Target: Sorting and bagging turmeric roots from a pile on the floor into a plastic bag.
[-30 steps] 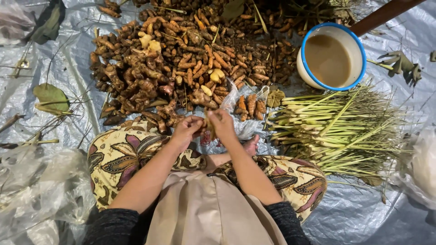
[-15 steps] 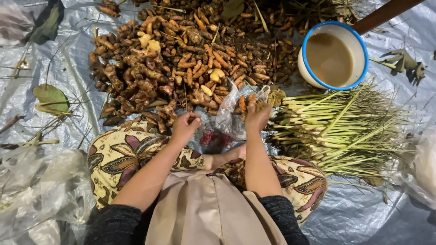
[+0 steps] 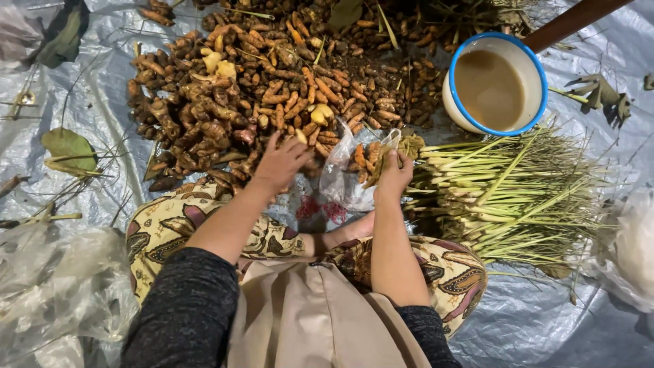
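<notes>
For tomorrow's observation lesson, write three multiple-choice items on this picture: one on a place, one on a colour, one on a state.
1. Where does the bundle of green stalks lie?
A. left of the root pile
B. below the bowl, at the person's right
C. inside the bowl

2. What colour is the rim of the bowl?
A. red
B. green
C. blue

3. What does the right hand do?
A. holds the clear plastic bag
B. rests flat on the sheet
C. lifts the bowl

Answers: 1 B, the stalks sit under the bowl; 2 C, a blue edge rings it; 3 A, fingers grip the bag's edge.
</notes>
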